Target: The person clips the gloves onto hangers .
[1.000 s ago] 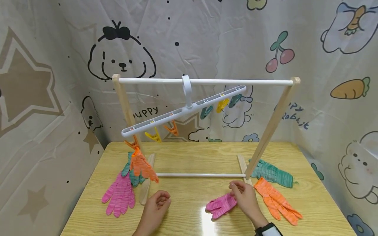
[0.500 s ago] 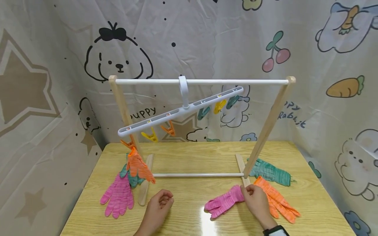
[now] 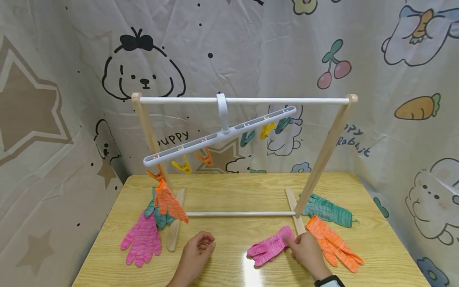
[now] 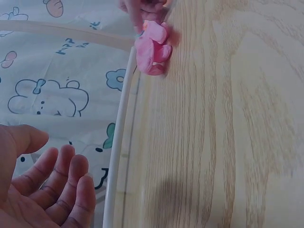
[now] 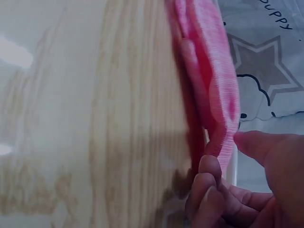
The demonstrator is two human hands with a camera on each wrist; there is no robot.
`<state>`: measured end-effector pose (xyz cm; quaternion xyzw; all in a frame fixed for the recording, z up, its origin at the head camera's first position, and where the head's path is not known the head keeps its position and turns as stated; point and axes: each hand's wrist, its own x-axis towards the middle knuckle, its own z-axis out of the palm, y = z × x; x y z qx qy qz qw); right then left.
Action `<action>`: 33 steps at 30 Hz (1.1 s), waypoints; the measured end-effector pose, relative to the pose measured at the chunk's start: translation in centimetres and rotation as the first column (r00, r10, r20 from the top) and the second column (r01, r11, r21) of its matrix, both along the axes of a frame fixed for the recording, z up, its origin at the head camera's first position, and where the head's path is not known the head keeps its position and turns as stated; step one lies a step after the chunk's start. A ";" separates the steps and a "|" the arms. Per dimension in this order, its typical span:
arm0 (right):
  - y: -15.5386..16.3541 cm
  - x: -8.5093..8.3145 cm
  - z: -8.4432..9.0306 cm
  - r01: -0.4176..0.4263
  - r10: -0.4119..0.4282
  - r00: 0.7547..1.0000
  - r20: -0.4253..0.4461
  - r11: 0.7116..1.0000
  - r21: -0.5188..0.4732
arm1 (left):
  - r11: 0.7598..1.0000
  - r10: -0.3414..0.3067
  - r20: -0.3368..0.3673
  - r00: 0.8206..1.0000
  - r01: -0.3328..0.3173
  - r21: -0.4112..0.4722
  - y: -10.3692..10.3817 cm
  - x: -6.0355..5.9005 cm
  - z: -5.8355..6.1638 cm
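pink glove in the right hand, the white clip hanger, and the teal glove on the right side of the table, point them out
pink glove (image 3: 267,248), head view, on its palm.
right hand (image 3: 307,250), head view, back of the hand pinching the glove's cuff.
white clip hanger (image 3: 218,137), head view, middle of its tilted bar.
teal glove (image 3: 328,210), head view, middle of the knit.

A light wooden bench (image 3: 233,191) carries a wooden drying rack (image 3: 324,155). On it lie a pink glove (image 3: 141,239) and a teal one (image 3: 159,215) at left, and pink (image 3: 267,249), orange (image 3: 331,243) and teal (image 3: 328,209) gloves at right.

Home laundry corner: drying rack (image 3: 244,100), cartoon curtain (image 3: 394,59) backdrop.
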<state>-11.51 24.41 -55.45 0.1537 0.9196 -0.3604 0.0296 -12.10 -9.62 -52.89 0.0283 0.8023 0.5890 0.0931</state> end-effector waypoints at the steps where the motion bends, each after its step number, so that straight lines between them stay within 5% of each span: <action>1: 0.0 0.0 -0.2 -0.003 0.003 1.000 -0.003 1.000 0.009 | 1.000 -0.001 -0.002 1.000 0.001 0.003 0.1 0.0 0.0; 10: -0.1 -0.3 -0.7 -0.021 0.025 0.999 -0.026 0.993 0.114 | 1.000 -0.008 0.000 1.000 0.008 0.007 0.2 0.3 -0.1; 33: -1.7 -0.2 -0.9 -0.064 0.069 0.997 -0.047 0.994 0.094 | 0.999 -0.029 0.032 0.999 0.028 0.044 0.0 0.6 0.0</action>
